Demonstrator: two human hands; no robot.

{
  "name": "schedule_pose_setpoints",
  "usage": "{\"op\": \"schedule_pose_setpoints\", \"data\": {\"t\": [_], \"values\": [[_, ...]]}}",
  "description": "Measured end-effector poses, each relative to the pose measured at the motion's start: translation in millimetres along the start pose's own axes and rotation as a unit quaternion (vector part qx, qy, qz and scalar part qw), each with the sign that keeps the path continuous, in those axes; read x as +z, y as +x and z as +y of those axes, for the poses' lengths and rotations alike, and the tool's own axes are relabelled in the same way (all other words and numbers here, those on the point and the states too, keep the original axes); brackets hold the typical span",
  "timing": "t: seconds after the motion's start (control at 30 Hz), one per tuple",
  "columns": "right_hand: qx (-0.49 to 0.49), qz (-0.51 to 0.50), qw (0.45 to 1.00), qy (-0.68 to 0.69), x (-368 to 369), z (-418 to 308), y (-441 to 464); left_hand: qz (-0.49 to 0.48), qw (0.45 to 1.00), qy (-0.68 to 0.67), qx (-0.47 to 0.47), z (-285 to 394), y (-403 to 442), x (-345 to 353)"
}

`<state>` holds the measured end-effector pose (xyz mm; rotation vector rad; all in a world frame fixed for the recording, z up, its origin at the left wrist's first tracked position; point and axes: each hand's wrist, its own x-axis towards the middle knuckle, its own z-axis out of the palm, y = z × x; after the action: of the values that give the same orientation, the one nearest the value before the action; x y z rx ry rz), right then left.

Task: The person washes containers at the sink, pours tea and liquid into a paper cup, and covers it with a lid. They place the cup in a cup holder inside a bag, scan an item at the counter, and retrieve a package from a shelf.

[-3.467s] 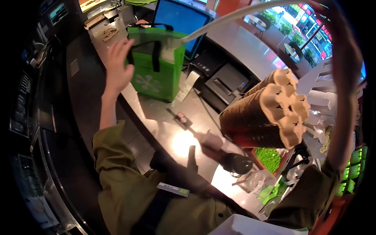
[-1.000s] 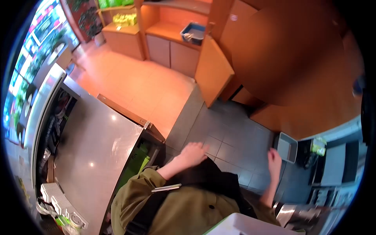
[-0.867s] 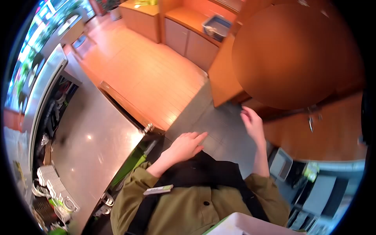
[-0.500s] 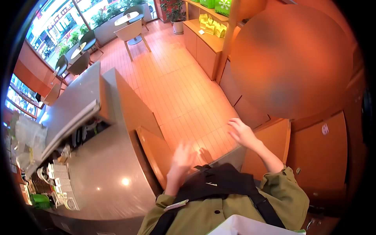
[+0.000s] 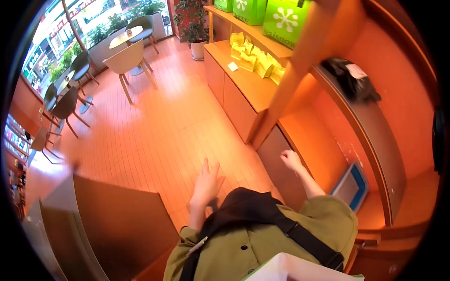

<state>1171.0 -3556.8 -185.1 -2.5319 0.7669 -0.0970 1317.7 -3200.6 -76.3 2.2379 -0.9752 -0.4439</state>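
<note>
My left hand point(image 5: 206, 183) is held out in front of my body over the wooden floor point(image 5: 187, 136), its fingers apart and nothing in them. To the right, my right hand point(image 5: 291, 159) has its fingers curled in, near the grey cabinet door point(image 5: 280, 161) below the shelf. Whether it holds anything cannot be made out. A black apron point(image 5: 243, 206) over an olive shirt point(image 5: 225, 253) shows below the hands. Part of a white and green object point(image 5: 290, 269) is at the bottom edge.
Brown counter panels point(image 5: 117, 220) stand at the lower left. Chairs point(image 5: 124, 63) and a round table point(image 5: 125, 36) are by the windows. On the right, shelves hold green bags point(image 5: 283, 21), yellow packets point(image 5: 255, 58), a black bundle point(image 5: 351, 79) and a blue-rimmed tray point(image 5: 352, 187).
My view has moved from the metal counter and green bag toward the open floor and shelves. The counter has slid to the lower left. My right hand's fingers have curled in since half a second ago.
</note>
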Motion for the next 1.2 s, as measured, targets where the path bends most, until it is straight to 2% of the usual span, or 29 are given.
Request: {"op": "schedule_pose_setpoints", "data": {"t": [0.03,0.07,0.1,0.13,0.17,0.23,0.27,0.3,0.33,0.37,0.4,0.47,0.53,0.57,0.6,0.63,0.67,0.7,0.73,0.77,0.8,0.83,0.87,0.9,0.93,1.03,1.1,1.13,1.2], "values": [[-0.015,-0.005,0.998,0.067,31.6,6.0,56.9,0.004,1.0,-0.02,0.014,0.0,24.4,-10.6],[-0.009,-0.046,0.994,0.098,18.5,-27.0,112.4,0.013,0.998,-0.052,0.031,12.6,52.7,-27.7],[-0.079,0.003,0.99,0.119,33.1,-38.7,171.6,-0.019,0.991,-0.126,0.044,11.7,77.8,-52.3],[-0.082,0.055,0.992,0.079,43.5,-49.6,233.8,-0.022,0.974,-0.226,0.01,-12.5,100.1,-61.1],[-0.046,0.044,0.996,0.058,27.3,-79.1,290.6,-0.022,0.947,-0.319,-0.021,-39.0,116.9,-73.7],[-0.006,0.14,0.99,0.005,25.2,-92.8,404.3,0.006,0.915,-0.343,-0.211,-78.1,157.1,-96.1],[0.015,0.19,0.982,-0.001,17.1,-100.8,453.2,0.081,0.94,-0.24,-0.229,-100.9,176.0,-102.8],[0.03,0.226,0.974,0.009,18.9,-94.5,503.3,0.098,0.983,0.002,-0.154,-165.2,191.3,-88.3],[0.07,0.232,0.97,-0.001,16.9,-89.9,550.1,-0.011,0.97,0.068,-0.234,-196.2,215.1,-93.6],[0.065,0.256,0.962,-0.067,22.2,-81.5,590.7,-0.12,0.932,0.14,-0.313,-218.8,249.2,-110.1],[0.06,0.28,0.948,-0.136,23.1,-69.9,632.5,-0.116,0.926,0.154,-0.325,-241.9,296.1,-119.0],[0.14,0.126,0.976,-0.112,16.0,-58.0,698.1,-0.114,0.914,0.179,-0.346,-260.9,382.6,-141.2],[0.176,0.097,0.973,-0.115,11.5,-39.8,724.7,0.018,0.961,0.204,-0.187,-254.1,468.2,-154.9],[0.176,0.144,0.964,-0.14,15.4,-35.7,726.9,0.052,0.977,0.171,-0.119,-236.4,508.3,-160.5],[0.179,0.186,0.952,-0.166,24.5,-28.2,720.3,0.079,0.986,0.133,-0.053,-213.6,540.9,-161.5],[0.153,0.256,0.948,-0.112,24.8,-29.7,707.8,0.049,0.991,0.124,0.023,-196.7,568.3,-157.2],[0.15,0.246,0.955,-0.07,28.7,-33.7,687.2,0.016,0.988,0.114,0.102,-179.9,586.9,-155.0],[0.147,0.236,0.96,-0.028,27.0,-44.1,663.9,-0.038,0.989,0.071,0.12,-159.2,600.9,-153.1],[0.168,0.151,0.974,0.008,9.3,-74.0,624.1,-0.097,0.985,0.027,0.143,-135.8,612.9,-146.1],[0.075,0.264,0.959,-0.075,2.4,-93.3,580.6,-0.163,0.972,-0.016,0.171,-110.2,617.8,-136.1],[-0.059,0.413,0.895,-0.158,11.2,-94.2,546.5,-0.149,0.97,-0.005,0.19,-96.9,619.6,-120.7],[-0.029,0.43,0.898,-0.086,4.5,-113.3,501.8,-0.14,0.966,0.0,0.216,-93.6,615.4,-101.2],[0.019,0.472,0.877,-0.085,4.3,-124.3,457.0,-0.132,0.96,0.0,0.246,-84.7,609.3,-82.5],[0.058,0.471,0.878,-0.055,3.1,-126.0,403.0,-0.121,0.95,-0.043,0.286,-62.5,595.1,-59.3],[0.13,0.462,0.877,0.031,-5.7,-141.2,348.8,-0.112,0.939,-0.09,0.312,-44.8,577.0,-37.9],[0.263,0.55,0.792,0.034,-4.9,-173.2,171.2,-0.401,0.841,-0.206,0.3,2.9,489.7,35.4],[0.352,0.584,0.729,0.056,-0.5,-216.0,41.1,-0.595,0.721,-0.189,0.302,48.0,388.6,82.3],[0.389,0.627,0.675,0.019,7.0,-239.0,-16.8,-0.669,0.663,-0.175,0.287,63.4,331.3,98.6],[0.431,0.687,0.581,-0.07,34.4,-271.5,-119.7,-0.74,0.573,-0.193,0.296,86.2,206.8,125.3]]}}
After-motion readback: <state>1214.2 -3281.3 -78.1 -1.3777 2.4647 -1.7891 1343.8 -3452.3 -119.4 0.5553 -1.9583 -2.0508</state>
